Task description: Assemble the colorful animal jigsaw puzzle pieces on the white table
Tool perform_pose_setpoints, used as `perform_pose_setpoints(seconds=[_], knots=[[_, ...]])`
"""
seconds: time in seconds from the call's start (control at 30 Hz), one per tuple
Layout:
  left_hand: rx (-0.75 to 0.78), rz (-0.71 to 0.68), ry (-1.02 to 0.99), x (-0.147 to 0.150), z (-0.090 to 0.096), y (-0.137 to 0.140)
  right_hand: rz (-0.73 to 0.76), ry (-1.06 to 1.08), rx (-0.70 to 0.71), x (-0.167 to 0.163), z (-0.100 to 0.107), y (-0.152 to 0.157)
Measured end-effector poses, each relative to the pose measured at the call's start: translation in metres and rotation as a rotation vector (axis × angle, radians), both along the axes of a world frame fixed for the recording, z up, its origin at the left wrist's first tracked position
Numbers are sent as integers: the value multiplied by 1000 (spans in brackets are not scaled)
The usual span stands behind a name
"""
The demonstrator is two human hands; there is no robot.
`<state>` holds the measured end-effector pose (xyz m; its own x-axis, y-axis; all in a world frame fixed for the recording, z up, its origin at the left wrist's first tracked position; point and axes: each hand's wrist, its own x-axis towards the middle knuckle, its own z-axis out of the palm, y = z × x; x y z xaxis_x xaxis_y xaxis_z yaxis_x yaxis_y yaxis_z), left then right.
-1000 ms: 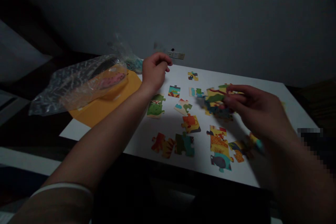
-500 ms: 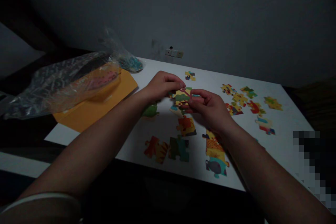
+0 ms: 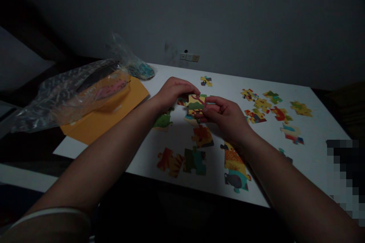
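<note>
A jigsaw puzzle piece (image 3: 195, 105) with a green bush and brown branches is raised over the middle of the table. Its right edge is pinched between the thumb and fingers of my right hand (image 3: 228, 118). At its upper left, my left hand (image 3: 175, 93) is closed with bent fingertips on the top edge. Below the hands lies an orange piece (image 3: 202, 136), and a green piece (image 3: 163, 120) is partly hidden by my left forearm. Nearer the front edge are a tiger-striped piece (image 3: 171, 162), a dark green piece (image 3: 194, 161) and a joined strip (image 3: 235, 163), partly covered by my right arm.
Several loose puzzle pieces (image 3: 261, 105) lie on the right of the white table (image 3: 285, 174). One piece (image 3: 206, 81) sits toward the back. On the left, a clear plastic bag (image 3: 68, 87) rests over a yellow-orange sheet (image 3: 105, 119). Wall sockets (image 3: 189, 57) are behind.
The held puzzle piece has turned and shifted slightly left, showing more of its face. My left fingers have opened up a little around its top edge. The view has moved slightly.
</note>
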<state>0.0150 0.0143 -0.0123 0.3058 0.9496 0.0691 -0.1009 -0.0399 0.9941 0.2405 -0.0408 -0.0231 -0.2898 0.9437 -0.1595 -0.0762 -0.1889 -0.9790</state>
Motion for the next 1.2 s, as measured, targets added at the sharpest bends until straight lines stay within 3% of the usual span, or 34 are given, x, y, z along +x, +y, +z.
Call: perform_pose_setpoints(seconds=[0.3,0.53,1.2], knots=[[20,63,-95,-4,3,7,-18,-40,44,1,-4,1],[38,164,-128,-7,2,12,-22,-240,189,0,-5,1],[36,133,-55,-3,3,7,7,-296,148,-5,-1,-3]])
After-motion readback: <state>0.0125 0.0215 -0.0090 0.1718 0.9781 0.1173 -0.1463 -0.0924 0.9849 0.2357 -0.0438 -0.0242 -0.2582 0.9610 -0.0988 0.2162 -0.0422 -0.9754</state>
